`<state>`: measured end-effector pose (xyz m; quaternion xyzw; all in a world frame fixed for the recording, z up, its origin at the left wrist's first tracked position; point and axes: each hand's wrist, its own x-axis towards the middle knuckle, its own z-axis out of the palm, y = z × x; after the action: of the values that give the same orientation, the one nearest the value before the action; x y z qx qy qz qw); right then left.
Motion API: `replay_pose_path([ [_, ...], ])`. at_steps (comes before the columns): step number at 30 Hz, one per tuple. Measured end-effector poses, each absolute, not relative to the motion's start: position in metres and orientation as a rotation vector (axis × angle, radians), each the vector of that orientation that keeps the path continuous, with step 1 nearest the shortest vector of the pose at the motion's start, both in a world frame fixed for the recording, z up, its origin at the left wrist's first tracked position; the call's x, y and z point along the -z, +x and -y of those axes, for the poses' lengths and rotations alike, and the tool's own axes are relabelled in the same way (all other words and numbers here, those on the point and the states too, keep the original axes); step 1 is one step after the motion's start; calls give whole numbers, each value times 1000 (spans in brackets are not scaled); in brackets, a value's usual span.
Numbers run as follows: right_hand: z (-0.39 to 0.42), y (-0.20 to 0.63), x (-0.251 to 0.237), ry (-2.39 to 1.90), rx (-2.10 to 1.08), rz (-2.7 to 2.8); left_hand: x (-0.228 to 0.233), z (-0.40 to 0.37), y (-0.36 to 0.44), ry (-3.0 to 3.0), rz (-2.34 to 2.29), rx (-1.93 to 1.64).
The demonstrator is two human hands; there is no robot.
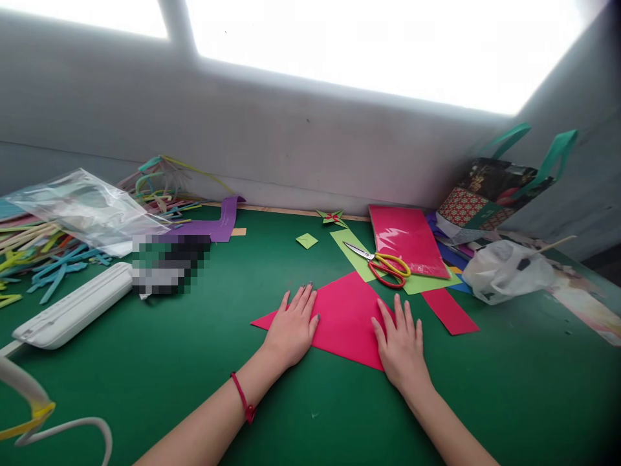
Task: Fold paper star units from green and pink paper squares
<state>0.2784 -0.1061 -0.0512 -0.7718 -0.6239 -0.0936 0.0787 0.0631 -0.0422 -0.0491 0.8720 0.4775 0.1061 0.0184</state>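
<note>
Currently both hands lie flat on a pink paper triangle, a sheet apparently folded on its diagonal, which rests on the green table. All positions below are given relative to this triangle.

The left hand presses the left part of the triangle, fingers extended and together, palm down. The right hand presses the lower right edge in the same way. Neither grip is closed on anything: both are spread and bear on the paper without pinching it.

Step in hand, as judged from the pose: flattening or creasing the fold. The long edge runs from the left tip down to the right hand, and the apex points away from the person.

The next move would call for keeping one palm down as an anchor so the sheet does not slide on the smooth table, while the other hand lifts a corner. The corners must be matched before any crease is pressed.

Surrounding items:
- Yellow-and-red-handled scissors, just beyond the apex, lying on a light green sheet.
- A glossy pink sheet, further back on the right.
- A pink paper strip, just right of the triangle.
- A small folded green piece and a folded paper star, beyond the triangle near the wall.
- A white plastic bag and a patterned gift bag, far right.
- A white oblong device and a clear plastic bag, far left.
</note>
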Motion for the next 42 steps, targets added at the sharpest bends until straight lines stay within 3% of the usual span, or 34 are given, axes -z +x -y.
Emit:
replay_pose_path([
  [7, 95, 279, 39, -2282, 353, 1894, 50, 43, 63, 2696, -1481, -378],
  [14, 44, 245, 25, -2099, -236, 1936, 46, 45, 60, 2532, -1566, -532],
  [21, 31, 226, 45, -2130, -143, 2026, 34, 43, 60, 2389, -1662, -692],
  [29, 30, 235, 45, -2114, -218, 2098, 20, 38, 44, 2330, -1727, -484],
  [37, 29, 234, 46, -2087, -253, 2077, 14, 25, 23, 1878, -1507, -438],
  [42, 26, 234, 46, -2020, -440, 1793, 18, 15, 16, 1862, -1433, -381],
])
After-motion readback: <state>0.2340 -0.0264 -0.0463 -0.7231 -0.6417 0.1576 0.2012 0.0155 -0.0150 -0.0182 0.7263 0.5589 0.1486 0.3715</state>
